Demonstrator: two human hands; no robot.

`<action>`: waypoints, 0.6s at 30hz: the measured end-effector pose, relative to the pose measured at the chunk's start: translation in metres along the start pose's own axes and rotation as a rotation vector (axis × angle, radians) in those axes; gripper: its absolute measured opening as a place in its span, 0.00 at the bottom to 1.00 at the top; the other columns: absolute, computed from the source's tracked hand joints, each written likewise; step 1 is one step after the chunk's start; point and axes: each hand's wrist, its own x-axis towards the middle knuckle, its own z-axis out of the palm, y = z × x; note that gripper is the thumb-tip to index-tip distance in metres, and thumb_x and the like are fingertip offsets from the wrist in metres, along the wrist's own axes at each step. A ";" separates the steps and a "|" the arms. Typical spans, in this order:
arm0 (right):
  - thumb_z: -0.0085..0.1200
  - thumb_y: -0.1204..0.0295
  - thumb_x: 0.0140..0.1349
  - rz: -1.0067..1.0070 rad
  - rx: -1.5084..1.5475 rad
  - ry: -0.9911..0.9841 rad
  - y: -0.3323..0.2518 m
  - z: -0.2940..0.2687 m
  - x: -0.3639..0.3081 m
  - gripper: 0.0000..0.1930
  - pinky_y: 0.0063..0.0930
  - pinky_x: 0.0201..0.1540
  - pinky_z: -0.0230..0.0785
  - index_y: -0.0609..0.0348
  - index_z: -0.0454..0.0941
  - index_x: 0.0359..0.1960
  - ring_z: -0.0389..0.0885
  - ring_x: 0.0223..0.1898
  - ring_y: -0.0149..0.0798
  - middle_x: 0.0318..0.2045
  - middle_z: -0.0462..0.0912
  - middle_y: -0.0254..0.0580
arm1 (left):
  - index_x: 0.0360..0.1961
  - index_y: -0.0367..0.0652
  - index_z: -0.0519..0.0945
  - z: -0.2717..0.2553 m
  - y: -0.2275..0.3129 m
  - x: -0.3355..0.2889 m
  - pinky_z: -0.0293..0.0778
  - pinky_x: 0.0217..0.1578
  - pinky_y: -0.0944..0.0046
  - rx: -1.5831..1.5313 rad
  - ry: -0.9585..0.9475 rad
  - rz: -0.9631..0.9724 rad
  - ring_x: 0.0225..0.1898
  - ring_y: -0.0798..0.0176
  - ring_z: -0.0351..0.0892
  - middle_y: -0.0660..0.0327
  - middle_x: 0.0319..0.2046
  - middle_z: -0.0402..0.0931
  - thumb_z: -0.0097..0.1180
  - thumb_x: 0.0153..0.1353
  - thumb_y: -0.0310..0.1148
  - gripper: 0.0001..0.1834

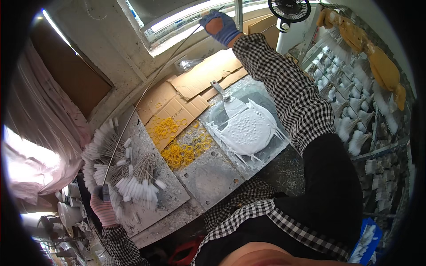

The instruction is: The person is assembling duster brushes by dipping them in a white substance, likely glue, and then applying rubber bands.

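Note:
A long thin metal rod [138, 106] runs across the left half of the view, slightly bent. Its far end is gripped by my right hand [219, 29] in a blue glove, raised by the window. Down at the near left, my left hand [103, 207] in a pink glove with grey fingertips closes on the rod's lower end. Beside that hand lies a pile of white-tufted wire brushes [138, 184], spread on a speckled grey board [166, 199]. The rod passes over part of the pile.
Yellow rings [177, 153] lie mid-table near cardboard sheets [206, 73]. White paste [248, 128] covers a grey plate, with a scraper [220, 91] at its far side. A rack [350, 102] of white tufts stands right, yellow gloves [384, 68] above. A fan [289, 9] is at the back.

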 end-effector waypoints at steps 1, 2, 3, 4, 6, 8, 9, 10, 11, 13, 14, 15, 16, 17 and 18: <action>0.54 0.68 0.64 0.029 -0.019 -0.204 0.002 0.009 0.003 0.12 0.36 0.58 0.72 0.53 0.83 0.47 0.86 0.44 0.42 0.39 0.87 0.43 | 0.42 0.31 0.79 0.017 0.024 0.001 0.74 0.43 0.70 0.069 0.032 -0.047 0.36 0.71 0.74 0.63 0.35 0.79 0.58 0.69 0.22 0.05; 0.54 0.68 0.64 0.024 -0.015 -0.205 0.005 0.017 0.007 0.12 0.36 0.58 0.72 0.53 0.83 0.47 0.86 0.44 0.42 0.39 0.87 0.43 | 0.42 0.31 0.79 0.012 0.007 0.007 0.74 0.43 0.70 0.069 0.034 -0.053 0.36 0.71 0.74 0.63 0.35 0.79 0.58 0.69 0.22 0.05; 0.55 0.68 0.64 0.021 -0.029 -0.170 0.013 0.026 0.012 0.11 0.36 0.57 0.73 0.54 0.83 0.46 0.86 0.44 0.42 0.38 0.87 0.43 | 0.43 0.31 0.79 0.002 -0.012 0.017 0.74 0.44 0.69 0.088 0.074 -0.010 0.37 0.70 0.74 0.62 0.35 0.79 0.58 0.70 0.25 0.07; 0.55 0.69 0.64 0.016 -0.040 -0.135 0.017 0.032 0.014 0.10 0.35 0.56 0.73 0.54 0.83 0.45 0.85 0.43 0.42 0.38 0.87 0.43 | 0.44 0.31 0.79 -0.011 -0.030 0.021 0.74 0.45 0.67 0.107 0.115 0.030 0.37 0.69 0.74 0.62 0.36 0.79 0.58 0.71 0.28 0.09; 0.58 0.66 0.63 0.048 -0.082 -0.183 0.024 0.048 0.000 0.11 0.37 0.58 0.73 0.53 0.84 0.43 0.85 0.44 0.41 0.40 0.87 0.41 | 0.46 0.32 0.79 0.017 -0.017 0.035 0.74 0.46 0.66 0.292 0.074 0.011 0.38 0.68 0.75 0.61 0.36 0.80 0.59 0.71 0.32 0.12; 0.51 0.66 0.63 0.151 0.286 -0.211 -0.027 0.030 0.025 0.10 0.33 0.60 0.70 0.48 0.85 0.40 0.83 0.46 0.40 0.37 0.87 0.38 | 0.48 0.32 0.79 -0.002 -0.005 -0.002 0.74 0.47 0.64 0.556 0.117 -0.109 0.39 0.67 0.75 0.60 0.37 0.80 0.60 0.71 0.37 0.16; 0.50 0.68 0.64 0.120 0.279 -0.050 -0.025 0.039 0.021 0.09 0.31 0.58 0.71 0.47 0.84 0.37 0.84 0.43 0.38 0.36 0.87 0.38 | 0.53 0.36 0.78 0.001 -0.003 0.000 0.74 0.52 0.61 0.583 0.106 -0.149 0.45 0.62 0.78 0.57 0.43 0.81 0.58 0.71 0.37 0.17; 0.50 0.69 0.64 0.102 0.271 -0.064 -0.023 0.047 0.021 0.09 0.31 0.56 0.73 0.49 0.84 0.37 0.85 0.42 0.38 0.36 0.87 0.38 | 0.59 0.39 0.78 0.006 -0.007 -0.002 0.75 0.58 0.58 0.604 0.095 -0.205 0.52 0.56 0.82 0.53 0.50 0.82 0.56 0.71 0.37 0.20; 0.50 0.70 0.63 0.067 0.140 -0.106 -0.032 0.052 0.029 0.08 0.33 0.56 0.74 0.50 0.83 0.37 0.85 0.42 0.38 0.35 0.87 0.40 | 0.61 0.40 0.77 0.005 -0.008 -0.009 0.73 0.60 0.58 0.666 0.092 -0.029 0.57 0.54 0.79 0.50 0.54 0.81 0.56 0.71 0.37 0.21; 0.50 0.72 0.62 0.016 0.235 -0.128 -0.018 0.067 0.029 0.07 0.35 0.55 0.75 0.52 0.81 0.36 0.86 0.41 0.41 0.35 0.86 0.44 | 0.66 0.42 0.74 0.000 -0.028 -0.002 0.68 0.65 0.55 1.036 0.103 0.300 0.67 0.50 0.72 0.48 0.63 0.75 0.57 0.68 0.36 0.26; 0.51 0.72 0.61 -0.012 0.207 -0.053 0.004 0.072 0.009 0.08 0.37 0.52 0.76 0.53 0.80 0.39 0.85 0.40 0.42 0.35 0.86 0.43 | 0.68 0.43 0.71 0.016 -0.020 0.016 0.66 0.67 0.53 0.664 0.092 0.098 0.68 0.47 0.69 0.49 0.66 0.71 0.54 0.68 0.35 0.28; 0.51 0.72 0.61 -0.045 0.265 -0.020 0.050 0.081 -0.005 0.08 0.37 0.52 0.76 0.53 0.80 0.39 0.85 0.40 0.42 0.35 0.86 0.43 | 0.66 0.41 0.72 0.012 -0.029 0.035 0.67 0.66 0.54 0.796 0.097 0.210 0.66 0.47 0.72 0.48 0.64 0.74 0.53 0.69 0.37 0.25; 0.52 0.72 0.60 0.221 0.154 -0.131 0.086 0.086 -0.004 0.10 0.38 0.46 0.78 0.50 0.80 0.42 0.84 0.42 0.42 0.35 0.84 0.40 | 0.65 0.39 0.73 0.015 -0.039 0.079 0.72 0.60 0.53 0.939 0.192 0.265 0.58 0.48 0.79 0.47 0.54 0.81 0.52 0.71 0.39 0.24; 0.51 0.72 0.62 0.133 0.054 -0.136 0.009 0.038 0.028 0.10 0.37 0.46 0.78 0.50 0.81 0.43 0.84 0.43 0.42 0.37 0.84 0.39 | 0.63 0.41 0.75 -0.022 -0.026 0.078 0.76 0.53 0.49 1.294 0.229 0.131 0.51 0.43 0.82 0.44 0.47 0.83 0.52 0.70 0.41 0.24; 0.53 0.70 0.64 0.293 0.104 -0.308 -0.015 -0.003 0.058 0.12 0.40 0.52 0.78 0.50 0.82 0.48 0.83 0.47 0.45 0.41 0.85 0.41 | 0.61 0.44 0.75 -0.072 -0.024 0.096 0.76 0.48 0.44 1.431 0.170 0.125 0.49 0.37 0.82 0.40 0.44 0.82 0.52 0.69 0.43 0.24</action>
